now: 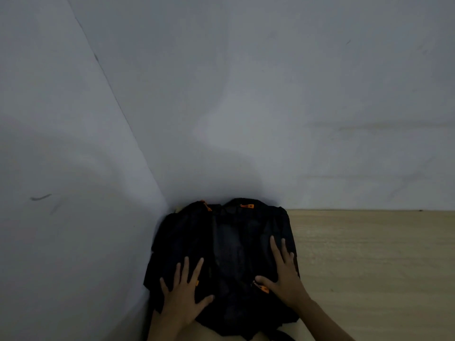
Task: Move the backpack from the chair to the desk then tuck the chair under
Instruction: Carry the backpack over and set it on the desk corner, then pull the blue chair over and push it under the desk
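Backpack lying flat on the desk in the wall corner

The black backpack (221, 244) rests on the wooden desk (369, 254) against the white wall (246, 94); the left hand (183, 294) and right hand (283, 276) lie flat on it, fingers spread, gripping nothing.

light wood desk (369, 254), black backpack (229, 242) flat on it, by wall corner

A single head-worn wide-angle camera looks forward and down from above the near edge of the desk (369, 254), facing the room corner where two pale walls (270, 94) meet. It sits close: the far-left corner of the desk fills the lower middle, both forearms enter from the bottom edge, and walls take the upper two thirds.
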